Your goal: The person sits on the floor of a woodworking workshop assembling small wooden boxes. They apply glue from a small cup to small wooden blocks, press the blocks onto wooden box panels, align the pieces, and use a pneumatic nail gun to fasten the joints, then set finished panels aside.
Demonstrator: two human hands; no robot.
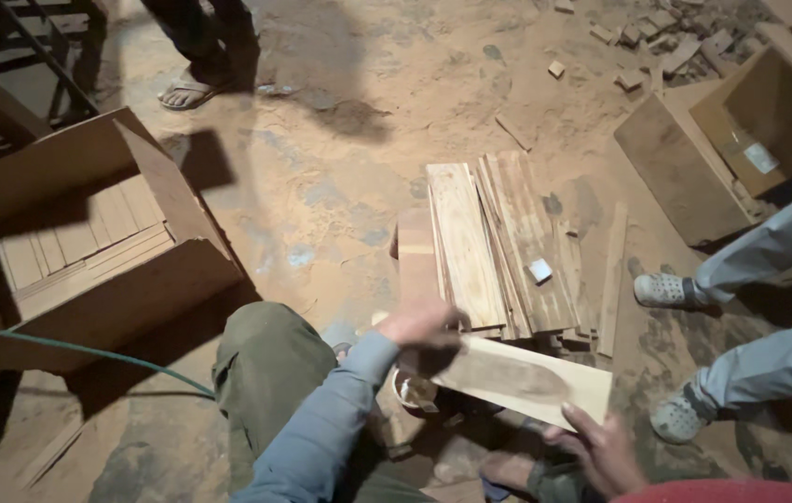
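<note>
Holding a pale rectangular wooden slat (522, 379) between them, both hands work low in the view. The right hand (606, 452) grips the slat's near right end, fingers curled up over its lower edge and closed on the wood. The left hand (426, 326), coming out of a grey-blue sleeve (321, 428), lies palm-down on the slat's left end, fingers flat along its top; whether they wrap round the edge cannot be told. The slat hangs tilted just above the person's lap, with a darker smear across the middle of its face. Under its left end sits a small round tin (412, 389), partly hidden. An olive-green trouser knee (270, 359) rises just left of the sleeve.

Just beyond the hands a stack of similar wooden slats (498, 247) lies on the dusty earthen floor (340, 177), fanned slightly, with a small white block (539, 270) resting on top. To the left stands an open brown cardboard box (88, 233) with more slats laid flat inside, and a thin green cord (79, 349) crosses its front.

On the right are another person's light grey trouser legs (769, 247) and pale perforated clogs (664, 291), near a second open cardboard box (769, 116). Farther off, small wood offcuts (657, 37) are scattered, and a sandalled foot (186, 91) stands at top left.
</note>
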